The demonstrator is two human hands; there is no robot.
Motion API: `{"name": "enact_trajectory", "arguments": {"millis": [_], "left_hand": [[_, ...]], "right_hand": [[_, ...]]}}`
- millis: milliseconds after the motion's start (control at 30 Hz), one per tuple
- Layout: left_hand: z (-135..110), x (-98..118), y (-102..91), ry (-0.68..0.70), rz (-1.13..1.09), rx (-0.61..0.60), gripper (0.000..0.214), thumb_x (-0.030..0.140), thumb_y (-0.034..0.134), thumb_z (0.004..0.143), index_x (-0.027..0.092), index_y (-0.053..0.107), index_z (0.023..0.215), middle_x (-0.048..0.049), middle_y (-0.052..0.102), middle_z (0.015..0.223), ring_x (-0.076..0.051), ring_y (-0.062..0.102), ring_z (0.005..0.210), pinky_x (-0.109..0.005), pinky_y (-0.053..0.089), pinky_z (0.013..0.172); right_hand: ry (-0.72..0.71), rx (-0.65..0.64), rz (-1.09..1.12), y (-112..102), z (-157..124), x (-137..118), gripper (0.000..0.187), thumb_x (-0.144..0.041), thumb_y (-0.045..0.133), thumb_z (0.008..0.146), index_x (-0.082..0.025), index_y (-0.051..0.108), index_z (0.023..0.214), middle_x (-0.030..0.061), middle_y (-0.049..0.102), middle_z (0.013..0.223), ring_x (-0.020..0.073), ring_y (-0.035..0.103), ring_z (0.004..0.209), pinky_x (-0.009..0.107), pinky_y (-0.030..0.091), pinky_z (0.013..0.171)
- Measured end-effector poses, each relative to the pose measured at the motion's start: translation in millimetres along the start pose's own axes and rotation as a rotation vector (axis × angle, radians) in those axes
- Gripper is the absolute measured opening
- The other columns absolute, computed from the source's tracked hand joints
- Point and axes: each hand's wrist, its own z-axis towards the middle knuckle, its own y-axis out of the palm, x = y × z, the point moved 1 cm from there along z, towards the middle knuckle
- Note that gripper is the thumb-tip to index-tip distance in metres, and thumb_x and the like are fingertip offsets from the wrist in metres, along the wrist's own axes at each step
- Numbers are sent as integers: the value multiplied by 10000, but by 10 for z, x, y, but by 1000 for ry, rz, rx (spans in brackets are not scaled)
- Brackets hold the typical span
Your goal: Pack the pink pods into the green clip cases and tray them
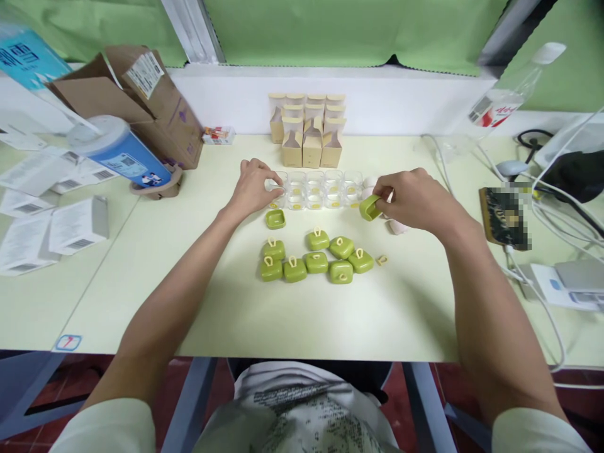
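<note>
Printed shirt (302,409) nearest; right hand (409,198), grip pinching green case (370,209); left hand (252,187) touching clear cups (315,190), grip closure unclear

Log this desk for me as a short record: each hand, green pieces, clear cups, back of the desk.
Left hand: at left end of clear cups; grip unclear
Right hand: holding green shell
Green cases: eight, grouped
Open green piece: near left hand
Clear cups: rows between the hands
Back: small cardboard boxes

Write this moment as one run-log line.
left hand: at clear plastic cups; right hand: holds hollow glossy green piece; pale table: rounded glossy green pieces
</note>
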Motion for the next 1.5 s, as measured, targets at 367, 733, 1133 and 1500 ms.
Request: {"name": "enact_trajectory", "arguments": {"millis": [367, 733, 1133, 1500], "left_hand": [[20, -74, 122, 53, -43, 41, 190, 312, 764, 897, 192, 797, 1040, -150, 597, 1373, -365, 476, 1403, -580, 372, 1304], [38, -89, -152, 125, 13, 45, 281, 360, 762, 921, 214, 772, 1161, -120, 612, 1474, -395, 417, 1467, -613, 334, 1305], [34, -157, 84, 86, 13, -3, 158, 313, 713, 939, 205, 819, 986, -121, 643, 1356, -372, 459, 1415, -613, 375, 1291], [-300, 833, -283, 507, -381, -50, 669, 683, 767, 926, 269, 654, 1439, -119, 702, 1401, -285, 698, 1215, -439, 606, 1039]], "right_hand": [[9, -20, 12, 34, 17, -86, 170, -112, 661, 825, -222, 758, 913, 54, 785, 878, 279, 691, 884, 367, 446, 715], [109, 90, 794, 65, -15, -317, 132, -67, 682, 843, -188, 696, 894, 43, 773, 774, 209, 777, 632, 333, 627, 635], [47, 75, 729, 142, 8, -338, 175, -60, 693, 880, -193, 682, 993, 23, 763, 844, 170, 750, 570, 290, 588, 569], [-50, 44, 1130, 286, 1, -513, 392, -506, 857, 907, -234, 622, 1065, 60, 765, 1082, 202, 787, 698, 370, 677, 648]]}}
